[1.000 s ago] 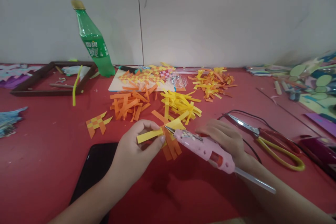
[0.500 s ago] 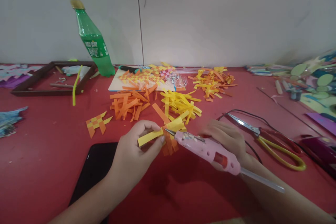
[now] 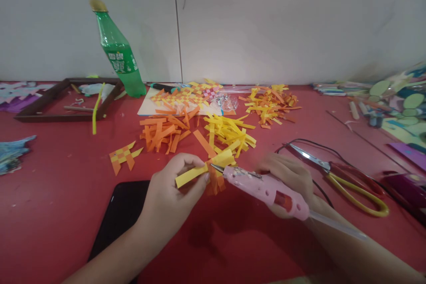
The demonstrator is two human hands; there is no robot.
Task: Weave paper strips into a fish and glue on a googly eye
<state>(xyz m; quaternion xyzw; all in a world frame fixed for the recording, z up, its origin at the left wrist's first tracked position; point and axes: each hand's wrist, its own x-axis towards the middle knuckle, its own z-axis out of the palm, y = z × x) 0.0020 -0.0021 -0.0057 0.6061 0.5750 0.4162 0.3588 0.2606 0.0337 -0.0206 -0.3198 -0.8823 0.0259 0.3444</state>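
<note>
Between the thumb and fingers of my left hand (image 3: 179, 184) is a piece of woven paper strips (image 3: 191, 175), yellow and orange, with loose ends sticking out. My right hand (image 3: 291, 177) grips a pink hot glue gun (image 3: 262, 188), a clear glue stick (image 3: 337, 225) poking from its back. The metal nozzle touches or nearly touches the paper by my left fingertips; which, I cannot tell. Part of my right hand is hidden behind the gun. A finished-looking woven paper fish (image 3: 123, 157) lies to the left. Beyond my hands are piles of orange strips (image 3: 163, 131) and yellow strips (image 3: 229, 133).
A black phone (image 3: 116, 222) lies under my left forearm. Scissors (image 3: 353, 191) and a black cord (image 3: 333, 145) are at right. Further back stand a green bottle (image 3: 124, 64), a brown frame (image 3: 29, 113), woven pieces (image 3: 179, 97) and paper scraps (image 3: 269, 102).
The glue gun has shifted very slightly right and down, its nozzle still at the paper. My left hand and the paper strips stay nearly in place.
</note>
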